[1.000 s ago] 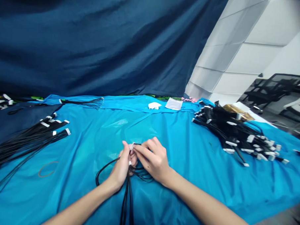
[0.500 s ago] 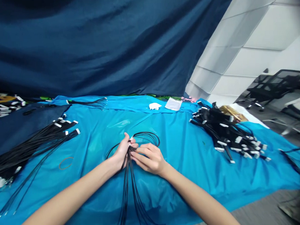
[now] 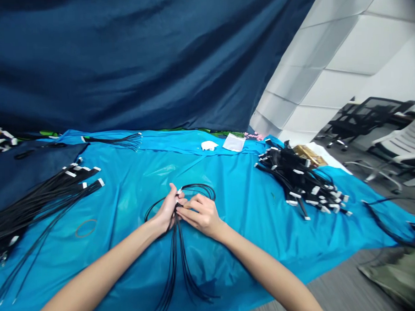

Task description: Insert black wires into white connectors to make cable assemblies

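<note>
L hand [image 3: 169, 208] grips blk cable bundle [image 3: 175, 248] over blue cloth [image 3: 243, 195], ends to 6 o'clock; R hand [image 3: 200, 215] pinches it from 3 o'clock; cable pile [image 3: 294, 170] 2 o'clock, more cables [image 3: 47, 192] 9 o'clock

L grip [image 3: 168, 207] & R grip [image 3: 201, 215] hold blk cables [image 3: 174, 248] over blue cloth [image 3: 243, 195], cable pile [image 3: 294, 177] at R.

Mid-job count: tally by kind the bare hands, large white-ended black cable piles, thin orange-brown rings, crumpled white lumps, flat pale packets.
Bare hands: 2
Large black cable piles: 2
Thin orange-brown ring: 1
Crumpled white lump: 1
Flat pale packet: 1
Total: 7
</note>
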Tool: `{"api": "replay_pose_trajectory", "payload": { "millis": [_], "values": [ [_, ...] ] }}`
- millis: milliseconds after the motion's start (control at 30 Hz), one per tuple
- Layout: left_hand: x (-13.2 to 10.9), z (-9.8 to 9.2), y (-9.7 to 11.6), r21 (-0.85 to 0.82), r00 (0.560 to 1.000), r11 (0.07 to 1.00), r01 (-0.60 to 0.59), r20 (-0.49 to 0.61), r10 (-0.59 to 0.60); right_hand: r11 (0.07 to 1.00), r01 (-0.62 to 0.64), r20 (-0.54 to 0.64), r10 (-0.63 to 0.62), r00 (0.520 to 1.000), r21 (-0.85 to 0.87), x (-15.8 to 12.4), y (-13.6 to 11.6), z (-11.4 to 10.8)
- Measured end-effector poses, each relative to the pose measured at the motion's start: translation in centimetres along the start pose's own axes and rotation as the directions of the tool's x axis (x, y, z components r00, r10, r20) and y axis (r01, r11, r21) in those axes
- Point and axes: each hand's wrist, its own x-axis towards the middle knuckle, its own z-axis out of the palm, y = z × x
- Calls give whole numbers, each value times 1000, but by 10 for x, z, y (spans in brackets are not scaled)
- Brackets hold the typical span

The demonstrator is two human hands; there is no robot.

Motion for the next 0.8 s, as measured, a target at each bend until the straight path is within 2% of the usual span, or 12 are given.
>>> {"api": "replay_pose_trajectory", "payload": {
  "millis": [100,167,300,467,533,600,667,700,733,767,800],
  "values": [
    [0,-2,-3,46,997,999,-25,-75,28,995,95,96,-91,991,-33,2,3,-3],
    [2,-6,-6,66,995,998,-22,-94,28,981,189,172,-178,969,-48,4,4,-5],
    [8,-14,-10,90,992,996,1,-126,10,937,349,331,-330,884,3,15,6,-10],
    [10,-16,-9,121,987,991,63,-153,-44,881,466,471,-448,760,86,33,7,-16],
    [8,-14,-7,135,987,987,88,-148,-67,883,461,489,-443,752,92,36,9,-16],
    [6,-13,-4,149,989,983,104,-119,-87,932,348,448,-354,821,98,33,9,-14],
    [5,-13,-2,174,991,979,105,-100,-89,981,101,353,-155,923,168,27,7,-10],
    [5,-13,-2,183,991,977,106,-96,-90,970,-49,306,-28,952,238,23,6,-9],
    [5,-13,-2,187,991,976,110,-91,-94,925,-197,271,109,956,324,21,4,-8],
    [5,-14,-2,187,991,975,117,-89,-102,837,-347,247,262,933,424,18,1,-7],
    [4,-14,-2,179,991,976,126,-75,-114,709,-473,237,412,880,522,17,-1,-7]
  ]
}}
